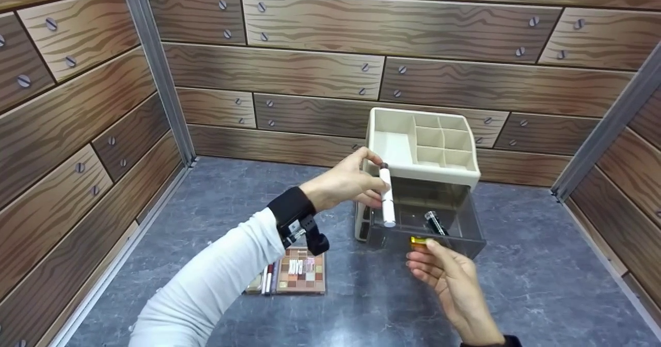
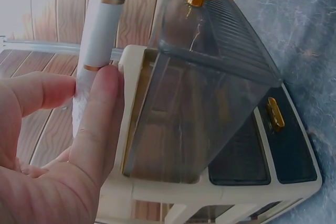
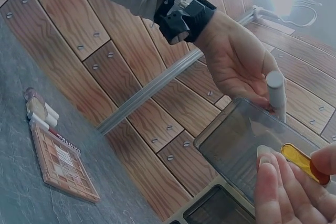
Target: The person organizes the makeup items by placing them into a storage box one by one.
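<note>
My left hand (image 1: 348, 182) pinches a slim white cosmetic tube (image 1: 387, 202) with thin gold rings, seen close up in the left wrist view. The tube is over the pulled-out drawer, its lower end tilted toward me. A gold drawer handle (image 1: 418, 241) is between the thumb and fingers of my right hand (image 1: 457, 280). The smoky, see-through drawer (image 1: 475, 228) belongs to a cream cosmetics organizer (image 1: 392, 148). Inside the drawer lies a dark tube (image 1: 436, 223) with a silvery end.
An eyeshadow palette (image 1: 302, 272) lies on the grey marbled surface (image 1: 372, 311) at the left, with slim tubes (image 3: 50, 114) beside it. Open compartments (image 1: 441, 138) top the organizer. Wood-patterned walls (image 1: 284, 68) enclose the back and sides.
</note>
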The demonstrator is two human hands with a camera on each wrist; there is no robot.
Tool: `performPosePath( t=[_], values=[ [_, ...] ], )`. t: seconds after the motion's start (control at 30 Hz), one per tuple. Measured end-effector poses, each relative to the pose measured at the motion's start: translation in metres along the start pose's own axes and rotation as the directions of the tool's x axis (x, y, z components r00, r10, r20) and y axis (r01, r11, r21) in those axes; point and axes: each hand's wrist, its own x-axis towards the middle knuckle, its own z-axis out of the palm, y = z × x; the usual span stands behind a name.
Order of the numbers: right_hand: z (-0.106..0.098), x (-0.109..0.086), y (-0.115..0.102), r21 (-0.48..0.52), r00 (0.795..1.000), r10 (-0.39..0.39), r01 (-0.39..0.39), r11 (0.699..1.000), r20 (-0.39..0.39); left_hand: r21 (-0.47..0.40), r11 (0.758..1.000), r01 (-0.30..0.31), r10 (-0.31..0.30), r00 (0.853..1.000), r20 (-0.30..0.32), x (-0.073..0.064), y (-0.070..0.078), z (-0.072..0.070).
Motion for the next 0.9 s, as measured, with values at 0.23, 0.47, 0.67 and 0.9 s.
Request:
performPosePath(
  t=[0.23, 0.47, 0.67, 0.9],
  values=[
    [-0.001, 0.0, -0.001, 0.013, 1.0, 0.018, -0.018, 1.0, -0.008, -0.068, 0.997, -0.028, 0.027, 1.0, -0.011, 0.009, -0.004, 0.015],
    [0.0, 0.001, 0.0, 0.023, 1.0, 0.022, -0.022, 1.0, -0.002, -0.089, 0.993, -0.081, 0.075, 0.995, -0.062, 0.016, -0.01, 0.023],
    [0.0, 0.001, -0.002, 0.028, 1.0, 0.019, -0.019, 0.999, 0.003, -0.064, 0.992, -0.104, 0.099, 0.992, -0.077, 0.02, -0.012, 0.026],
    [-0.001, 0.002, 0.0, 0.028, 1.0, 0.006, -0.007, 1.0, 0.019, 0.072, 0.988, -0.137, 0.146, 0.98, -0.135, 0.019, -0.015, 0.036]
  ],
)
